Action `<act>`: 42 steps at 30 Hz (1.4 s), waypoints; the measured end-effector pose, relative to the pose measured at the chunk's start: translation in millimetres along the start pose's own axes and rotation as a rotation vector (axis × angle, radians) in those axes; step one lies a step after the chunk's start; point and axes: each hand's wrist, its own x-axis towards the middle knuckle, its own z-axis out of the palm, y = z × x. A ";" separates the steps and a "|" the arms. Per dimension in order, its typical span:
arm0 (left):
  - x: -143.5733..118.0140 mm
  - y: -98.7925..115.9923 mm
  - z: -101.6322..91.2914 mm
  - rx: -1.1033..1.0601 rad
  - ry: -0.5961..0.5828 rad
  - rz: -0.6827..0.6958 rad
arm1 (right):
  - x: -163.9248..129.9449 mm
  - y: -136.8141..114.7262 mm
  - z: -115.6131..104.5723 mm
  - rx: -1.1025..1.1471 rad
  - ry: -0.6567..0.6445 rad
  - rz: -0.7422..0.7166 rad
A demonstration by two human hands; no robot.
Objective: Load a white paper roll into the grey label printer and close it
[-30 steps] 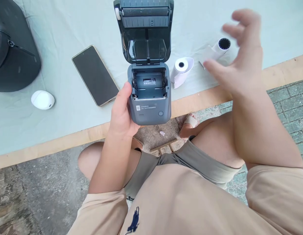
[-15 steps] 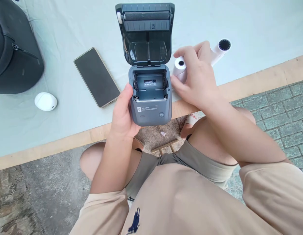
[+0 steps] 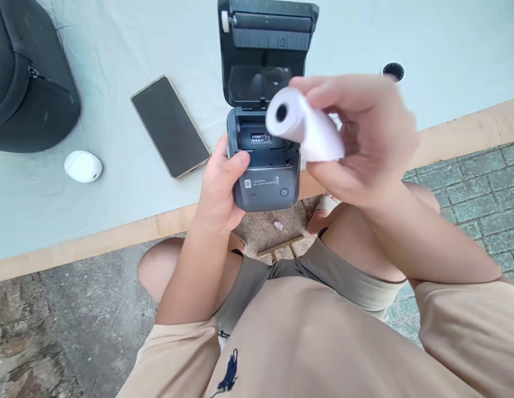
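Fingers of the right hand (image 3: 364, 143) close their grip on a white paper roll (image 3: 302, 124), held above the open bay of the label printer (image 3: 265, 160); its long axis runs left-right, hollow core facing left toward the camera. The left hand (image 3: 219, 188) clasps the matte grey printer's side, lid up. Its label text is too small to read. A phone (image 3: 170, 127) lies on the bench (image 3: 115, 237).

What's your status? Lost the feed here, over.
Left hand grips printer, lid open. Right hand holds paper roll above empty bay. Nothing blocking.
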 end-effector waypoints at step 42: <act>-5.1 1.1 -2.6 -0.001 -0.028 0.044 | 0.0 -9.7 11.1 -0.166 -0.129 -0.127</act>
